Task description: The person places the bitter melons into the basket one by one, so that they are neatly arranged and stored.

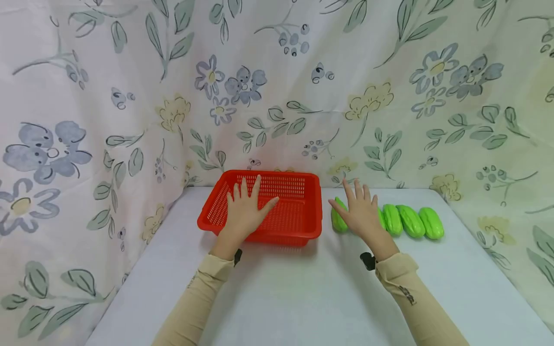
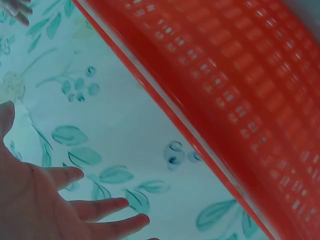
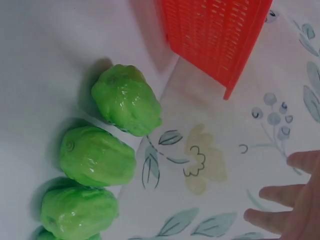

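My left hand (image 1: 245, 211), fingers spread and straight, overlaps a red plastic basket (image 1: 287, 214) in the head view and holds nothing. In the left wrist view the palm and fingers (image 2: 107, 209) stand apart from the basket's slotted side (image 2: 220, 95). My right hand (image 1: 361, 214) is likewise spread and holds nothing. Behind and beside it, several glossy green chayotes (image 1: 411, 221) lie in a row on the table. The right wrist view shows furrowed chayotes (image 3: 97, 156) side by side, with that hand's fingers (image 3: 282, 196) well off to the right.
A white-covered table (image 1: 277, 293) carries everything. Close behind it hangs a flowered cloth (image 1: 277, 86), which also runs along the left and right sides. The basket stands toward the back, left of the chayotes. Dark wrist devices (image 1: 368, 261) sit at both cuffs.
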Available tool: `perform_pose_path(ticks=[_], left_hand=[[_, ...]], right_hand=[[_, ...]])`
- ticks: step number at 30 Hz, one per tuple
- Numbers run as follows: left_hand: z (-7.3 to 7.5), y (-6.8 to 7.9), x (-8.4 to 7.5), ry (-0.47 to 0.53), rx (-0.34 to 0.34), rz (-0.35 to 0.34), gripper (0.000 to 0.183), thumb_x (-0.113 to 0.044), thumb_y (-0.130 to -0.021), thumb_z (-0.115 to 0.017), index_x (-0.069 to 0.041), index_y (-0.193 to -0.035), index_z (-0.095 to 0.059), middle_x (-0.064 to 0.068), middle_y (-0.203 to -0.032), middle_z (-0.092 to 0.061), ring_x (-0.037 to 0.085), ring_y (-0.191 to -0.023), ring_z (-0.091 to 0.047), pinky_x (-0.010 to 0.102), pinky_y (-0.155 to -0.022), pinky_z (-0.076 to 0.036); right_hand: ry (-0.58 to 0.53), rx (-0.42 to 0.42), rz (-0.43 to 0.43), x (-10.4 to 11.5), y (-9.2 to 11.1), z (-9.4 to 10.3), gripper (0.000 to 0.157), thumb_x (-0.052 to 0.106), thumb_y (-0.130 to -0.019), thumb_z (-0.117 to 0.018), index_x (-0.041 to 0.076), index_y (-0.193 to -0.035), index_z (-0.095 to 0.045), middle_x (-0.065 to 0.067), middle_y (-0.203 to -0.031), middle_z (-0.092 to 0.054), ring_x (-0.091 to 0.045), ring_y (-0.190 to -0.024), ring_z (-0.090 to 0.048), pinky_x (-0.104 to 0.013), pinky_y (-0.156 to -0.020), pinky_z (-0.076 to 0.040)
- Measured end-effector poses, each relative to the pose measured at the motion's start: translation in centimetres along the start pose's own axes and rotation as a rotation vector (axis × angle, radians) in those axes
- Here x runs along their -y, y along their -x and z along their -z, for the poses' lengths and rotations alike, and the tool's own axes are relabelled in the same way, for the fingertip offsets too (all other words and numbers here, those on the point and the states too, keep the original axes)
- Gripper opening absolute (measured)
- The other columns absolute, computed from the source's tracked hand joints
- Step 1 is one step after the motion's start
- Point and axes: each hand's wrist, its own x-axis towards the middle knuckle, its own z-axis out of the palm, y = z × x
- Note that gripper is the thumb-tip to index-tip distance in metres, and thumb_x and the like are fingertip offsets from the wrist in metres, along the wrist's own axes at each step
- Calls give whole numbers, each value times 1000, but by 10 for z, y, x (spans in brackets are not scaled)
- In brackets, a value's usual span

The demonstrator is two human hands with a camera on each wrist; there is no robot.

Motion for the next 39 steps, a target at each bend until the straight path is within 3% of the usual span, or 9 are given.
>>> perform_pose_path(ticks=[13, 21, 27, 39], left_hand=[[13, -3, 59, 23, -40, 95, 92, -73, -92, -33, -16, -158, -6, 26, -160, -15, 54, -145, -14, 71, -112, -11], [20, -10, 101, 77, -13, 180, 88, -67, -96, -30, -10, -158, -5, 31, -156, -23, 54, -138, -26, 71, -109, -20], [15, -19, 124, 125, 67, 250, 93, -72, -95, -22, -6, -157, -3, 34, -154, -23, 57, -134, -31, 72, -106, -25], [-5, -35, 149, 236, 145, 346, 95, -71, -95, -22, -1, -156, 0, 37, -151, -26, 54, -134, -36, 66, -107, -32]], right_hand=[[-34, 17, -16, -6, -4, -10, 82, 59, -98, -41, 16, -158, -7, -26, -162, -6, -53, -145, -9, -73, -111, -8], [-108, 2, -15, -17, -8, -18, 82, 63, -99, -32, 10, -158, -9, -29, -160, -11, -54, -143, -17, -70, -112, -15], [-215, 38, -39, -22, -10, -23, 83, 62, -100, -30, 8, -157, -7, -31, -159, -13, -54, -143, -18, -69, -111, -20], [-356, 86, -74, -31, -15, -41, 83, 60, -100, -32, 6, -157, -6, -30, -160, -13, -49, -146, -15, -63, -115, -18]])
